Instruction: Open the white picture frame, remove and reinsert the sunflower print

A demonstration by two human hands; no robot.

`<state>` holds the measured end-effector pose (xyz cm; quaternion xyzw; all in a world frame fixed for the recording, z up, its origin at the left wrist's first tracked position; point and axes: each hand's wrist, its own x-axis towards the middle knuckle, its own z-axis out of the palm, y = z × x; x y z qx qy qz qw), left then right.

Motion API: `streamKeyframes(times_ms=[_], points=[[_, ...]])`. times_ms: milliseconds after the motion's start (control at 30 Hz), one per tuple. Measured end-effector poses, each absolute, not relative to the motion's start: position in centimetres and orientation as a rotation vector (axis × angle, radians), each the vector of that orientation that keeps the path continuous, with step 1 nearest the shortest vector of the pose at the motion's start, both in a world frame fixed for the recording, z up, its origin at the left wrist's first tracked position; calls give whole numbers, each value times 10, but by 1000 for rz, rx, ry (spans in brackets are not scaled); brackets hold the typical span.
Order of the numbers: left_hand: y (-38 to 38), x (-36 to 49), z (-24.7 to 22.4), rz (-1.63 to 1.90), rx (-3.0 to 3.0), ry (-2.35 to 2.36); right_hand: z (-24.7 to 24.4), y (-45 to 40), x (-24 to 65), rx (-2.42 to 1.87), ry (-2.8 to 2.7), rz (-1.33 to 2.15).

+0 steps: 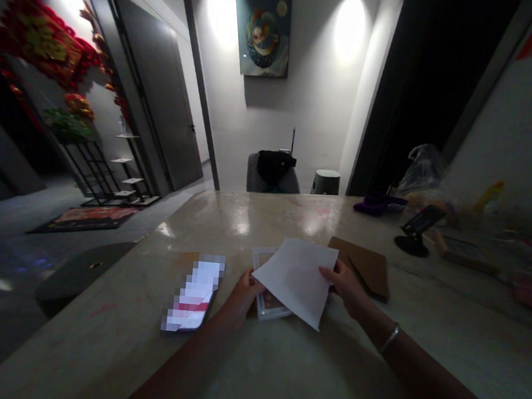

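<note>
Above glossy tabletop, right grip pinches blank, tilted white paper; left grip unclear.

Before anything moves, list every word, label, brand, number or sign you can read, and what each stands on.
No text can be read for certain.
Phone: screen pixelated, unreadable.
Red wall decoration: gold marking, too blurred to read.
White sheet: no writing visible.

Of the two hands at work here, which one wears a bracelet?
The right hand, holding the white sheet by its right edge: it wears a silvery bracelet. The left hand, at the left side of the pale frame, shows none.
</note>
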<state>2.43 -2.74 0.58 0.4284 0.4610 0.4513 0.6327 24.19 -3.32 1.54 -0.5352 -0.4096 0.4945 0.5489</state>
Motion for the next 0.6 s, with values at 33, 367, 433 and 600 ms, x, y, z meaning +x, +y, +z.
streamKeyframes(times_ms=[33, 367, 433, 600], points=[[-27, 24, 5, 1026, 988, 1053, 17, -32, 244, -1312, -1015, 1124], [-33, 23, 13, 999, 976, 1147, 17, -29, 250, -1387, -921, 1270], [-32, 24, 15, 993, 946, 1161, 20, -32, 246, -1369, -914, 1321], [-27, 26, 14, 1001, 873, 1149, 25, -40, 238, -1268, -898, 1491]])
